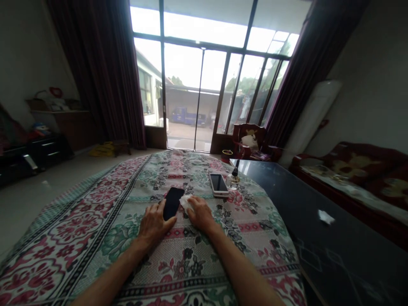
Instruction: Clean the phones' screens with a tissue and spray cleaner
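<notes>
A dark smartphone (173, 203) lies on the floral tablecloth (127, 238), screen up. My left hand (155, 221) grips its lower left part, fingers along the side and thumb across the bottom edge. Bunched in my right hand (201, 213) is a crumpled white tissue (185, 202), close by the phone's right edge. Farther back and to the right rests a second phone with a pale frame (218, 184). Beside it stands a small clear glass bottle with a dark top (233, 182).
A dark, glossy low table (306, 238) adjoins on the right, with a crumpled white tissue (326, 217) on it. Beyond are a red wooden sofa (353, 165), a chair (250, 138) and glass doors (196, 102). A black cabinet (47, 146) stands at left.
</notes>
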Demonstrator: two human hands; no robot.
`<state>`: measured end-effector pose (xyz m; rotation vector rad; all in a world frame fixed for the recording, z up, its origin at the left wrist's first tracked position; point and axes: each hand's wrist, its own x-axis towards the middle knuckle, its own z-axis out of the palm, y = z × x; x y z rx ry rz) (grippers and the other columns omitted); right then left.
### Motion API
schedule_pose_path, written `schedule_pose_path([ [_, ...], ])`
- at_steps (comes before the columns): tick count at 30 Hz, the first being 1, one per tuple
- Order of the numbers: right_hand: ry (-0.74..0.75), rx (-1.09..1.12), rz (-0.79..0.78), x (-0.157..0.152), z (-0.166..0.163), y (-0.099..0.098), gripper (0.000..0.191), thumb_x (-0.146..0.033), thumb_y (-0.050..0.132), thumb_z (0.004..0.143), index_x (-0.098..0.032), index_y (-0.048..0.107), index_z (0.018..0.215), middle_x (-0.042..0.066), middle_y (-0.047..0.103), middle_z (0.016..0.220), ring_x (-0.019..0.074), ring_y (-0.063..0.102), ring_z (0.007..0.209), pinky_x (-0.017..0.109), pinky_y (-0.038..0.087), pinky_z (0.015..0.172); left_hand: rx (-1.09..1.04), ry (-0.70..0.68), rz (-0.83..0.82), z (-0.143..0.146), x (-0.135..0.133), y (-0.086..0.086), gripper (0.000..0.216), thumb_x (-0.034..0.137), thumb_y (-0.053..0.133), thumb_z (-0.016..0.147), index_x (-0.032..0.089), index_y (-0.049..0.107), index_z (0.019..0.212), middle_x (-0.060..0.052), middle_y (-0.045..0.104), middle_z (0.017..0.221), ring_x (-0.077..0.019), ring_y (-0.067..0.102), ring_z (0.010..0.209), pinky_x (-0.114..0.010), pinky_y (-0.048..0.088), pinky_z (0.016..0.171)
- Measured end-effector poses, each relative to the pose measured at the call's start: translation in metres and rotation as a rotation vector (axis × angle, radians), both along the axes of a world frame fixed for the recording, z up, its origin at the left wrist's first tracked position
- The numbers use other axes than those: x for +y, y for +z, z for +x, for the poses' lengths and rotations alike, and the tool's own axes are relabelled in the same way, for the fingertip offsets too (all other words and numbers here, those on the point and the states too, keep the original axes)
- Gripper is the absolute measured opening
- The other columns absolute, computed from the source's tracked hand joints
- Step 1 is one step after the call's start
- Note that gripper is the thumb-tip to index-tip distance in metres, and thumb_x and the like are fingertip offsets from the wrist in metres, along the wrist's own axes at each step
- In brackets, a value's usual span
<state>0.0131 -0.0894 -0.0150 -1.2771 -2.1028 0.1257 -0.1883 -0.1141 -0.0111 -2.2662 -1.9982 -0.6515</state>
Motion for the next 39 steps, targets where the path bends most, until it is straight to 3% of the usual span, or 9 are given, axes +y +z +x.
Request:
schedule_pose_path([
  [6,-0.093,0.239,0.030,0.011,-0.003,-0.007,0.028,-0.011,0.050,0.081,-0.018,0.067,0.103,0.009,0.067,0.104,0.0206,0.061,0.099,0.032,0.046,0.092,-0.024,-0.002,0.003,0.017,-0.003,0.005,0.073,0.050,0.060,0.079,0.008,0.047,0.137,-0.016,0.061,0.119,-0.0304,0.052,0.109,-0.036,0.039,0.095],
  [12,-0.259,0.479,0.063,0.025,0.008,-0.008,0.025,-0.019,0.052,0.080,-0.016,0.068,0.099,0.010,0.068,0.104,0.0216,0.062,0.100,0.035,0.046,0.093,-0.063,-0.046,-0.025,0.040,-0.007,0.006,0.077,0.051,0.068,0.073,0.014,0.047,0.137,-0.015,0.060,0.121,-0.0312,0.052,0.112,-0.037,0.041,0.094],
  [16,-0.256,0.489,0.054,0.024,0.009,-0.009,0.026,-0.022,0.052,0.080,-0.017,0.068,0.099,0.011,0.067,0.105,0.0221,0.062,0.101,0.036,0.045,0.095,-0.174,-0.199,0.008,0.032,-0.001,-0.001,0.073,0.048,0.069,0.075,0.016,0.047,0.136,-0.016,0.059,0.125,-0.0315,0.055,0.113,-0.039,0.045,0.092],
  [19,-0.263,0.491,0.028,0.023,0.009,-0.009,0.027,-0.023,0.051,0.080,-0.016,0.068,0.100,0.012,0.067,0.105,0.0233,0.061,0.102,0.039,0.045,0.096,-0.314,-0.300,0.044,0.014,0.004,-0.008,0.053,0.040,0.064,0.081,0.017,0.053,0.127,-0.013,0.063,0.118,-0.0247,0.064,0.097,-0.036,0.050,0.085],
  [22,-0.239,0.479,0.032,0.023,0.008,-0.009,0.027,-0.022,0.051,0.080,-0.017,0.068,0.100,0.012,0.066,0.106,0.0231,0.061,0.102,0.038,0.045,0.096,-0.402,-0.308,0.083,0.003,0.007,-0.011,0.027,0.031,0.061,0.083,0.018,0.063,0.106,-0.008,0.067,0.100,-0.0197,0.065,0.081,-0.033,0.052,0.078],
  [25,-0.211,0.459,0.065,0.022,0.006,-0.009,0.027,-0.023,0.051,0.080,-0.017,0.068,0.100,0.012,0.066,0.107,0.0225,0.060,0.104,0.036,0.045,0.096,-0.373,-0.360,0.169,0.001,0.006,-0.011,0.008,0.025,0.059,0.084,0.019,0.065,0.085,-0.006,0.064,0.091,-0.0205,0.063,0.087,-0.032,0.051,0.081],
  [30,-0.194,0.441,0.104,0.022,0.004,-0.008,0.027,-0.023,0.050,0.081,-0.016,0.068,0.100,0.012,0.065,0.105,0.0228,0.060,0.101,0.037,0.047,0.094,-0.281,-0.503,0.195,0.001,0.001,-0.008,0.013,0.021,0.054,0.086,0.021,0.062,0.075,-0.005,0.060,0.086,-0.0185,0.060,0.085,-0.031,0.050,0.079],
  [39,-0.057,0.391,0.134,0.011,-0.003,-0.001,0.028,-0.022,0.049,0.085,-0.019,0.065,0.107,0.012,0.062,0.111,0.0228,0.057,0.106,0.037,0.046,0.096,-0.373,-0.513,0.113,-0.004,0.002,-0.005,0.011,0.018,0.056,0.085,0.020,0.063,0.077,-0.004,0.061,0.083,-0.0174,0.059,0.081,-0.030,0.049,0.077],
])
